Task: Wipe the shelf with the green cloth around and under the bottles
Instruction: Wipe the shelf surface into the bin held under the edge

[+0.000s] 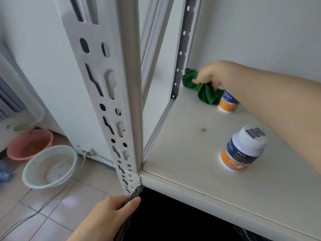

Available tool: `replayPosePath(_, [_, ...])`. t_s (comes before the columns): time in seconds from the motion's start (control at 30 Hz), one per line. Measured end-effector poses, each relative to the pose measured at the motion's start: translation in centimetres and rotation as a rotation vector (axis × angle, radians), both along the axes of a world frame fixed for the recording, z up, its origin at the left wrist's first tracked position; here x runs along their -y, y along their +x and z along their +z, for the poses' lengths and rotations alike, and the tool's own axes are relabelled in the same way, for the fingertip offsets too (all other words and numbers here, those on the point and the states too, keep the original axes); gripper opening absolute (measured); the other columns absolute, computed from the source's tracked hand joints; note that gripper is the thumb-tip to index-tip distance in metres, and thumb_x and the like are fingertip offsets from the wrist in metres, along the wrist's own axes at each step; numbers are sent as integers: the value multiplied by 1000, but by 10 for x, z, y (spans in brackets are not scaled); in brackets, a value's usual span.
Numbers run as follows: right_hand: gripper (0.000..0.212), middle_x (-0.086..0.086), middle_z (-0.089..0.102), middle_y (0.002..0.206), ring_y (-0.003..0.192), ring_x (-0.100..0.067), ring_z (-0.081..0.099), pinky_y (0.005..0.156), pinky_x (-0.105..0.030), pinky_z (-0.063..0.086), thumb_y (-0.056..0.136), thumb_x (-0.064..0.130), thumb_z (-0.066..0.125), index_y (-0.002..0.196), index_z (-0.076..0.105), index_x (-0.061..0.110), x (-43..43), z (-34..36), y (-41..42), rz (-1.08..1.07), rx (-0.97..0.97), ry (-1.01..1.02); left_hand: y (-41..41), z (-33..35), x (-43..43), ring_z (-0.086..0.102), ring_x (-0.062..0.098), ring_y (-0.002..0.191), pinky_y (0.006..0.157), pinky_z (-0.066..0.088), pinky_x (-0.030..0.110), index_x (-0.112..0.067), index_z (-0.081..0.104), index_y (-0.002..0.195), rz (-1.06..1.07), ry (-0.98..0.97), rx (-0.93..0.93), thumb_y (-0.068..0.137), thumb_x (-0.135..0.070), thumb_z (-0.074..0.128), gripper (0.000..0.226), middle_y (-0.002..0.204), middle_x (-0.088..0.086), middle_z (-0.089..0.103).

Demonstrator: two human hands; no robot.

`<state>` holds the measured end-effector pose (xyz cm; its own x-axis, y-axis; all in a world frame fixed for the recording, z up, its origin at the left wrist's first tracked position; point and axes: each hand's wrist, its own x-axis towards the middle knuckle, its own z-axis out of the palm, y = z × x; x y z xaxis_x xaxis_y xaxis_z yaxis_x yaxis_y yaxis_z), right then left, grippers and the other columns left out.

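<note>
- Gripping the crumpled green cloth (206, 94), the right hand (208, 74) has its grip closed on bunched fabric at the back-left corner of the flat white shelf (182, 150); the cloth touches the board.
- Cloth lies just beside the far white-and-orange plastic bottle (228, 103), partly hidden by the forearm.
- Near white-capped orange-label bottle (243, 150) stands upright mid-shelf, apart from the cloth.
- Small brown stain (203, 130) on the shelf, left of the bottles.
- Left hand (111, 209) grip curled round the dark upright bar (133, 193) under the shelf's front corner.
- Pale round basin (49, 166) and pink basin (30, 144) on the tiled floor (78, 206).
</note>
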<state>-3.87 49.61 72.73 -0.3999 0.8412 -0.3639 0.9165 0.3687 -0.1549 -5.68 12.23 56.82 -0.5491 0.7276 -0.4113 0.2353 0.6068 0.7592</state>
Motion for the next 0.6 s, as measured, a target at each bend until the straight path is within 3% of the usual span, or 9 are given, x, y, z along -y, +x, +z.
replayPosePath(0.07, [60, -29, 30, 145, 121, -48, 46, 102, -56, 39, 97, 28, 39, 143, 15, -3, 9, -4, -2, 21, 31, -48, 1, -1, -1, 51, 7, 68, 66, 35, 23, -21, 57, 70, 13, 9, 21, 83, -50, 51, 33, 71, -5, 56])
replayPosePath(0.3, [55, -26, 36, 143, 121, -44, 48, 101, -52, 41, 98, 23, 41, 140, 21, -5, 55, 8, 12, 106, 138, -98, 7, 3, -2, 50, 10, 60, 60, 37, 23, -2, 62, 84, 29, 76, 86, 82, -52, 51, 52, 65, -2, 54])
replayPosePath(0.43, [55, -28, 40, 139, 118, -44, 50, 99, -52, 44, 97, 25, 41, 139, 22, -5, 84, 6, 19, 124, 163, -116, 7, -2, -1, 57, 14, 71, 68, 37, 28, -2, 64, 89, 14, 109, 102, 82, -54, 52, 54, 79, 13, 69])
replayPosePath(0.6, [55, -30, 38, 138, 116, -47, 50, 96, -55, 45, 97, 24, 41, 140, 22, -4, 113, 0, 27, 120, 113, -82, 6, -2, -2, 54, 15, 73, 69, 38, 28, -15, 60, 79, -49, 132, 145, 83, -54, 48, 41, 80, 4, 59])
